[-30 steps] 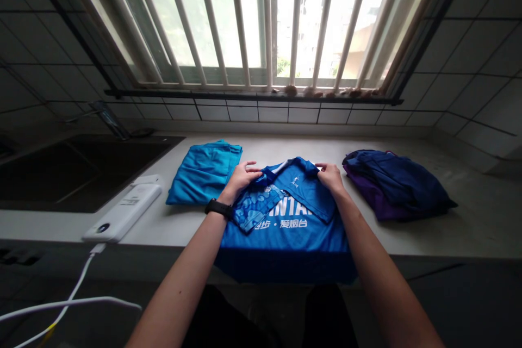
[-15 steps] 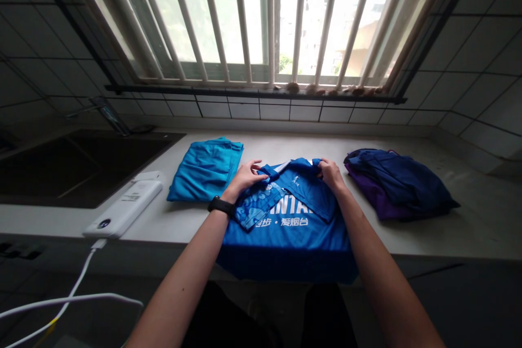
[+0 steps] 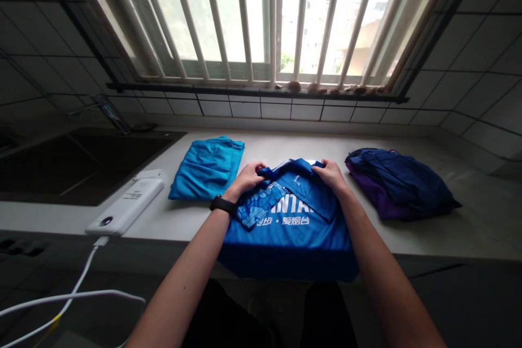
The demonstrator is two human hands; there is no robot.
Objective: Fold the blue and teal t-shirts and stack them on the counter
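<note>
Left hand (image 3: 247,179): grasping the blue sports jersey (image 3: 287,231) near its collar
Right hand (image 3: 331,175): pinching the jersey's far edge, fingers closed
Beside: folded teal garment (image 3: 206,169) lying left; navy-and-purple clothes pile (image 3: 397,185) lying right

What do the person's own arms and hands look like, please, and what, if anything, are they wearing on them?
Both forearms are bare, with no sleeve in view, and the left hand and right hand wear no gloves. A black wristband, perhaps a fitness tracker, circles the left wrist; the right wrist shows no band.

Left hand (image 3: 247,179) and right hand (image 3: 332,176) palm-down, slightly curled; left forearm (image 3: 181,277), right forearm (image 3: 387,277) angled inward
</note>
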